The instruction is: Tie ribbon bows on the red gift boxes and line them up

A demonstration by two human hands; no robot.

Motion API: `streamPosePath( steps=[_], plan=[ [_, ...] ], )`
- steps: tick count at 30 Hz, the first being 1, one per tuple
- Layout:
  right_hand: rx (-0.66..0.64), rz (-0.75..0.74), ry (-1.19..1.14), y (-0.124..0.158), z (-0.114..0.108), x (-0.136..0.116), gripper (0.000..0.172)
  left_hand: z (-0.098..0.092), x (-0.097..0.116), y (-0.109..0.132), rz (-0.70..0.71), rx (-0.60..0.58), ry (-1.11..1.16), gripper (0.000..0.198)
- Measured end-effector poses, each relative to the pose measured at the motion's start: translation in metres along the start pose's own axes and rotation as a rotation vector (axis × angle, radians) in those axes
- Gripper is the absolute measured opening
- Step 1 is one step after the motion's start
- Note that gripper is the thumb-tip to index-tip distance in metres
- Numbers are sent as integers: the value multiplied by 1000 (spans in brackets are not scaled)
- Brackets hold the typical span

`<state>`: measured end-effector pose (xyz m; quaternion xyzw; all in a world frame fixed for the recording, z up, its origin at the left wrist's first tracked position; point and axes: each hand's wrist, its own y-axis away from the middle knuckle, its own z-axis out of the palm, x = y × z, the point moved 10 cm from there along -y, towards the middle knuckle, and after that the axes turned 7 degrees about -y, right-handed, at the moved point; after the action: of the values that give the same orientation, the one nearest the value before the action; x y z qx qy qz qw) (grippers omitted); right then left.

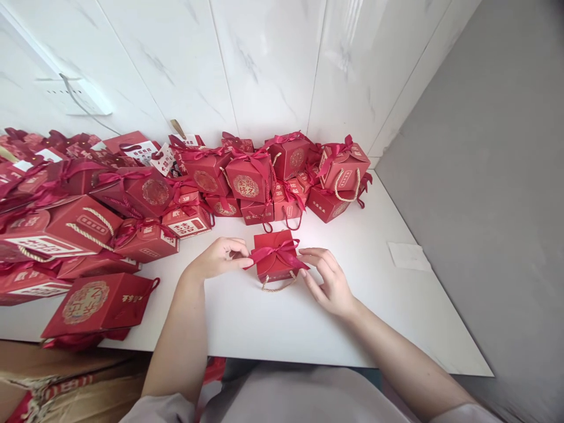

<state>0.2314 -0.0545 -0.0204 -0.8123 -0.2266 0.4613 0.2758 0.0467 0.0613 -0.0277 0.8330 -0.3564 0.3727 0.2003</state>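
Observation:
A small red gift box (272, 239) stands on the white table in front of me, with a dark pink ribbon (278, 254) tied in a bow across its top. A twisted cream cord handle (279, 288) hangs out on its near side. My left hand (222, 257) is closed in a pinch at the ribbon's left end. On the other side, my right hand (328, 279) has its fingertips and thumb around the ribbon's right end, close to the box's side. The exact contact of the right fingertips is hard to see.
Many similar red boxes with ribbons are piled along the wall, from the left to the back right (249, 179). One box (101, 302) lies near the front left edge. A white paper piece (408, 257) lies at right. An open cardboard carton (74, 382) sits below left.

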Motion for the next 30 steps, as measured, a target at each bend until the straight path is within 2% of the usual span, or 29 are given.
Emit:
streamPosePath(
  steps=[3, 5, 7, 10, 13, 18, 23, 30],
  plan=[
    [18, -20, 18, 1, 0, -3, 38, -14, 33, 3, 149, 248, 44, 23],
    [32, -44, 40, 1, 0, -7, 36, -17, 59, 8, 268, 394, -14, 15],
    [34, -70, 67, 2, 1, -11, 34, -6, 82, 9, 367, 420, -143, 9],
    [-19, -119, 101, 2, 7, -19, 29, 19, 99, 4, 436, 326, -329, 9],
    [-111, -185, 141, 3, 16, -28, 24, 33, 96, 1, 442, 246, -421, 13],
    [-263, -247, 120, 6, 31, -35, 37, 23, 85, 2, 439, 233, -327, 11],
    [-275, -251, 54, 7, 31, -36, 49, 4, 68, -1, 321, 326, -225, 13],
    [-275, -253, 27, 8, 32, -43, 48, 7, 55, -9, 227, 382, -322, 9]
  ],
)
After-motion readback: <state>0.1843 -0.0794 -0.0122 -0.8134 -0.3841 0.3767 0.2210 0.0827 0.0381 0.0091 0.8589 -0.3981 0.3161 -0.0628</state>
